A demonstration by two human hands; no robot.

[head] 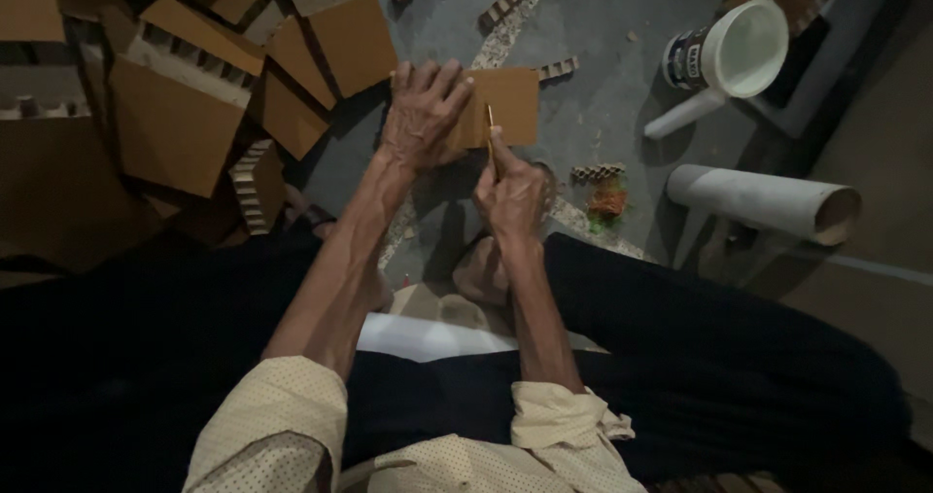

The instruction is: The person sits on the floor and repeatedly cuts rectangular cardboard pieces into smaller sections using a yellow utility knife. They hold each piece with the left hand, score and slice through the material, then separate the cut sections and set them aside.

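- While the person sits over it, grey floor (622, 94) carries everything; dark trousers fill the near edge.
- Pile of brown cardboard pieces (185, 114) covers the floor's far left corner, some showing corrugated edges.
- Grey cardboard tube (758, 201) lies on its side toward the right edge.
- White bucket (743, 51) tipped on its side near the far right corner.
- Cardboard piece (510, 104), flat brown rectangle, lies on the floor at mid far side, in front of the person.
- Left hand (423, 114) spread flat, fingers pressed down on the cardboard piece's left part.
- Right hand (510, 196) closed in a pinch around a thin blade (490, 133), just near of the cardboard piece; blade tip touches the piece.
- Corrugated strip (596, 172) just right of the right hand.
- Small orange scrap (607, 203) next to the strip.
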